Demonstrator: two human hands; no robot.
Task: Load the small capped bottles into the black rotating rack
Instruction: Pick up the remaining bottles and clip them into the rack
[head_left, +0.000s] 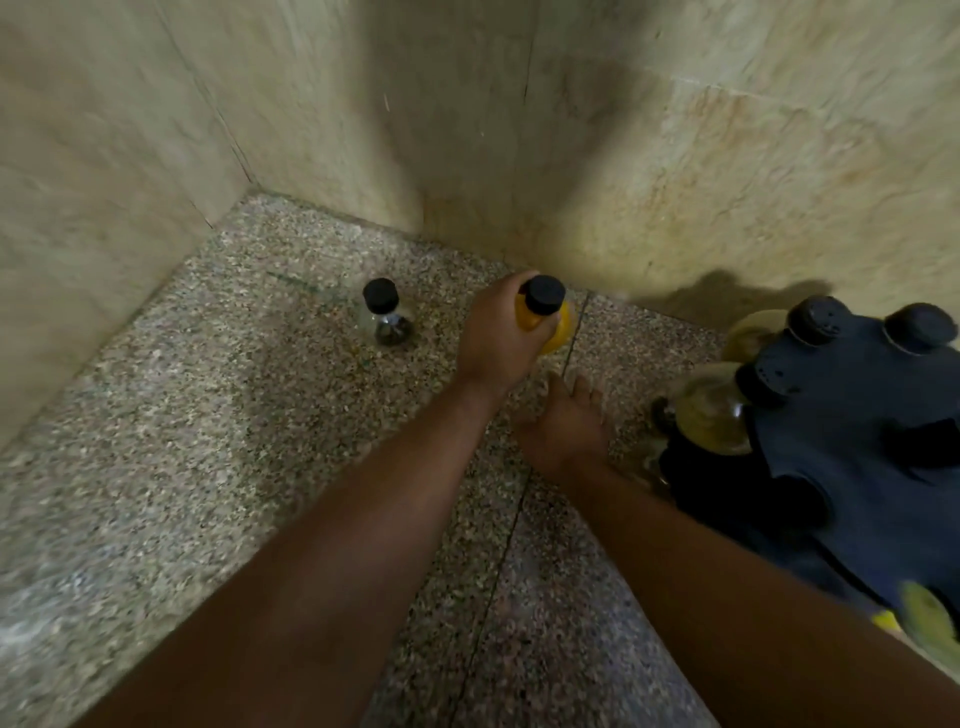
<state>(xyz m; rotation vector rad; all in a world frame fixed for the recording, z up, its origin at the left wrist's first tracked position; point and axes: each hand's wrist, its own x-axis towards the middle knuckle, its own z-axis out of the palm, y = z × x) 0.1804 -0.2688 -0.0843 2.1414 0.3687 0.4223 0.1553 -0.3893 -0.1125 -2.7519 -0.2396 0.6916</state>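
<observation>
My left hand (496, 332) is closed around a small bottle of yellow powder (558, 325) with a black cap, near the back wall on the speckled counter (260, 415). A second small bottle (387, 317), clear with dark contents and a black cap, stands alone to its left. My right hand (563, 426) rests on the counter with fingers spread, holding nothing, just left of the black rotating rack (841, 431). The rack at the right holds several capped bottles, with a yellowish one (711, 410) on its near-left side.
Beige tiled walls (675, 156) close off the counter at the back and left, forming a corner. A yellow-green object (930, 618) shows blurred at the right edge below the rack. A seam runs down the counter between my arms.
</observation>
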